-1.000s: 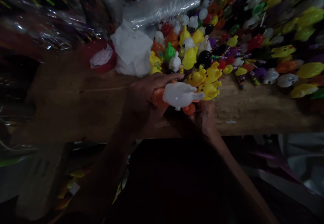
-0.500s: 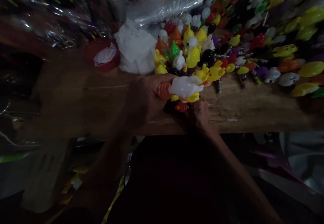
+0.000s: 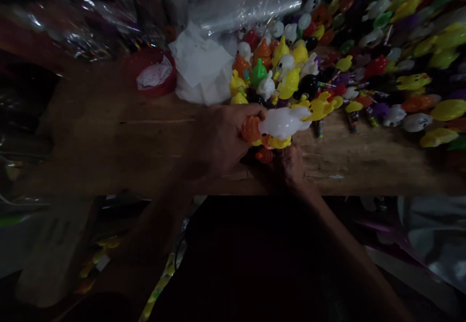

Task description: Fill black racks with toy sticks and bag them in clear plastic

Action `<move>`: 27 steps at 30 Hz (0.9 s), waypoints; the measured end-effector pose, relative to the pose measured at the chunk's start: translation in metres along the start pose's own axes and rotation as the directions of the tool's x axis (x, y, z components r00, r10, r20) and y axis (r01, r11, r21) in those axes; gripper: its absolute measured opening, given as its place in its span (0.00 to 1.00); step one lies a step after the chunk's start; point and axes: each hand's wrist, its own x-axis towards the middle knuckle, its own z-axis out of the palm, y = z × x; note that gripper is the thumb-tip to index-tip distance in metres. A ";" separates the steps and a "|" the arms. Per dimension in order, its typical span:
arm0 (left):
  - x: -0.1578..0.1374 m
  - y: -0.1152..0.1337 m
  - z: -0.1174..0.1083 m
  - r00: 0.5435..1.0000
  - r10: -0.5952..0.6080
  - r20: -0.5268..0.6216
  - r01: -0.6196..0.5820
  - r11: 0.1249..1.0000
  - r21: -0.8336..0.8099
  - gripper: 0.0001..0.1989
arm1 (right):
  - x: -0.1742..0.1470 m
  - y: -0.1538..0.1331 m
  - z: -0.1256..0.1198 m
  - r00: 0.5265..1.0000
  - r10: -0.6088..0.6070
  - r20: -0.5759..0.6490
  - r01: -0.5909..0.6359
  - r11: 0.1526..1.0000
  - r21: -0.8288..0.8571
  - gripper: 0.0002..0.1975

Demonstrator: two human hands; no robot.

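Above the table (image 3: 145,149), near its front edge, our left hand (image 3: 222,135) grasps the toy bunch (image 3: 284,123); for our right hand (image 3: 292,166), we cannot tell. We should hold firmly, without squeezing hard.

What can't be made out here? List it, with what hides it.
All in the head view:
Right hand's grip: hidden by the bunched toys and shadow.
Any print on the papers in the red bowl: too small, dim.
Toy pile: cut off by the right edge.
Plastic packs' contents: glare, blur.
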 end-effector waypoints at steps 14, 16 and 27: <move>0.007 -0.001 0.009 0.999 -0.012 0.041 0.011 1.000 0.021 0.07 | 0.007 0.021 0.002 0.978 -0.205 0.037 0.204 0.978 0.034 0.14; 0.006 -0.006 0.008 1.000 0.014 -0.011 -0.015 0.996 -0.088 0.05 | 0.007 0.024 0.000 0.970 -0.242 0.034 0.241 0.970 0.027 0.14; -0.011 -0.006 0.013 0.995 0.044 -0.092 -0.036 0.996 0.081 0.07 | 0.005 0.024 0.016 0.973 -0.228 0.020 0.229 0.969 -0.094 0.12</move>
